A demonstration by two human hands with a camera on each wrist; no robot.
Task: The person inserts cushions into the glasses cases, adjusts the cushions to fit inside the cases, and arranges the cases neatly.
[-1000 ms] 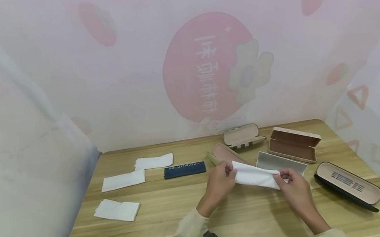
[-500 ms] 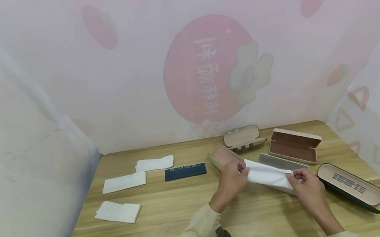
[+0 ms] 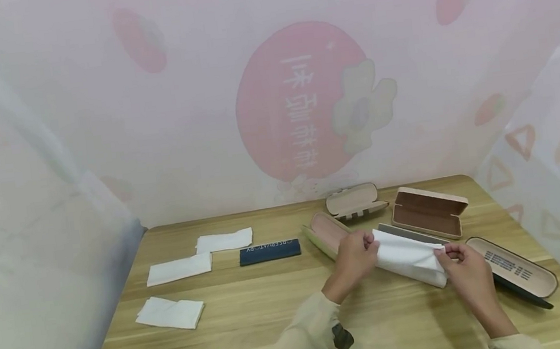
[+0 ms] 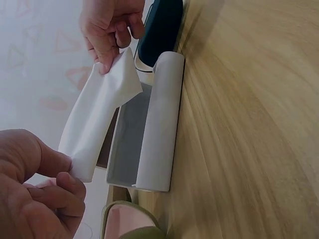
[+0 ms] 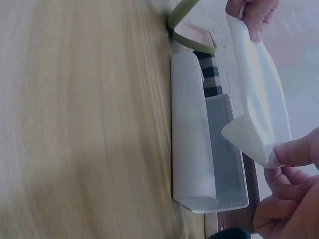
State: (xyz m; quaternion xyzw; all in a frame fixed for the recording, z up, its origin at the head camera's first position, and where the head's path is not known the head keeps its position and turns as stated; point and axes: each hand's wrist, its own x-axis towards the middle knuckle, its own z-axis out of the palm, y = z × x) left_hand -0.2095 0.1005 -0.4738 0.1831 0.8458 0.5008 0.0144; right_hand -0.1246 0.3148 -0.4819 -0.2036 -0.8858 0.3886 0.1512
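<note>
White cloth (image 3: 405,251) is held stretched in the air, just over the open white eyeglass case (image 4: 162,124); the case's grey lining can be seen in both wrist views. Cloth-to-case contact can't be told. 1 end of the cloth is pinched between thumb and curled fingers of the left hand (image 3: 356,258), the other end likewise by the right hand (image 3: 470,275); nothing else is held. A loose corner is left hanging at the right hand's end. Around the white case, 4 more open cases are set: olive case with pink lining (image 3: 329,229) to its left, striped case (image 3: 353,201) at the back, brown-lined case (image 3: 426,211) just behind, dark green case (image 3: 521,271) to the right with print on its pale lining. On the left half of the wood table (image 3: 227,347), 3 folded white cloths (image 3: 179,269) are laid flat, the back 2 touching or nearly so. Navy cloth (image 3: 270,252) with pale lettering is placed between them and the olive case. Strawberry-print backdrop (image 3: 196,120) is hung behind the table.
</note>
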